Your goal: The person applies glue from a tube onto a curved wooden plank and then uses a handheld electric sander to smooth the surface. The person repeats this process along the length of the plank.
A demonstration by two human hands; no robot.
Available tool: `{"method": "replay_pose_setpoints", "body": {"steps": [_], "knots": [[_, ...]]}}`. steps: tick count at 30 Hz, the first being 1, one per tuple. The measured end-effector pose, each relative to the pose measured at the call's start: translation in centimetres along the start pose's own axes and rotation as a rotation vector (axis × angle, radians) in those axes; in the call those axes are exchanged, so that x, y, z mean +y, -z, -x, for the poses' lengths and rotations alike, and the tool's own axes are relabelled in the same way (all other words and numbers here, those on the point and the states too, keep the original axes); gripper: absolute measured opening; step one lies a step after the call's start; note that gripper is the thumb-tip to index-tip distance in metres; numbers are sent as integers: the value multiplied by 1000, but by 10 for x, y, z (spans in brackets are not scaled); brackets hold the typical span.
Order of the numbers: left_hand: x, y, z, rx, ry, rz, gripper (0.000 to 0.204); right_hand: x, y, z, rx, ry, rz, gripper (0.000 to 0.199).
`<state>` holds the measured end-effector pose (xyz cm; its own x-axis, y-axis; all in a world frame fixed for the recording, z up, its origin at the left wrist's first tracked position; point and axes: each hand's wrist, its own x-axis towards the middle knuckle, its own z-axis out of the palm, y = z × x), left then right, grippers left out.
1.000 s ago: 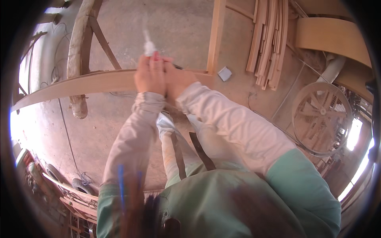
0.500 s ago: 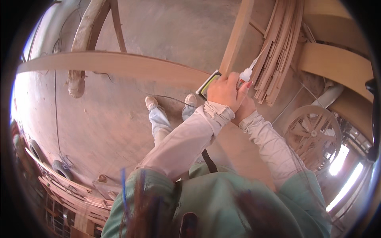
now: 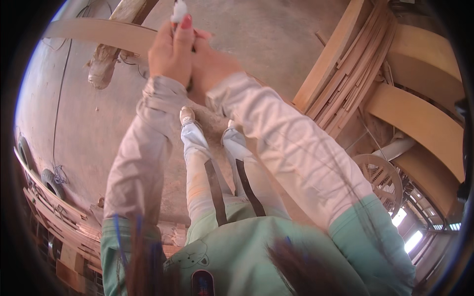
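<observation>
Concrete floor (image 3: pixel 276 44), dusty. On it: rough log (image 3: pixel 106 66), thin cable (image 3: pixel 58 98), stacked curved wood strips (image 3: pixel 355 74) at right, prob. leaning.

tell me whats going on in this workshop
A person stands on a concrete floor with both hands raised close together in front of them. The left hand grips a small white-tipped tool, and the right hand presses in beside it; what kind of tool it is cannot be told. Just beyond the hands runs a long curved wooden strip. A stack of bent wooden strips leans at the right, and a wooden spool sits lower right.
</observation>
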<state>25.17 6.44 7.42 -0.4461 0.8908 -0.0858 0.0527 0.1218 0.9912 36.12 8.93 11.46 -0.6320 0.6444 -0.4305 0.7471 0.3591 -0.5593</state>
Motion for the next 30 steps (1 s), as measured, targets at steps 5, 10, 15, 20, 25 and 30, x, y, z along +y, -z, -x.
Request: {"method": "replay_pose_setpoints", "body": {"steps": [5,10,15,20,25,30], "knots": [[12,-17,13,7,68,-110,40,27,-17,-3,-10,-9,14,61],[6,-67,82,-60,157,67,32,83,-1,113,79,-180,25,64],[-43,-59,162,-144,238,-49,25,160,-8,227,398,-198,165,70],[-78,-17,211,-109,281,-327,24,174,-16,268,544,-389,164,70],[-79,14,214,-116,397,-438,24,149,-7,264,580,-288,189,72],[-82,18,209,-96,311,-537,20,133,-9,255,599,-239,183,74]]}}
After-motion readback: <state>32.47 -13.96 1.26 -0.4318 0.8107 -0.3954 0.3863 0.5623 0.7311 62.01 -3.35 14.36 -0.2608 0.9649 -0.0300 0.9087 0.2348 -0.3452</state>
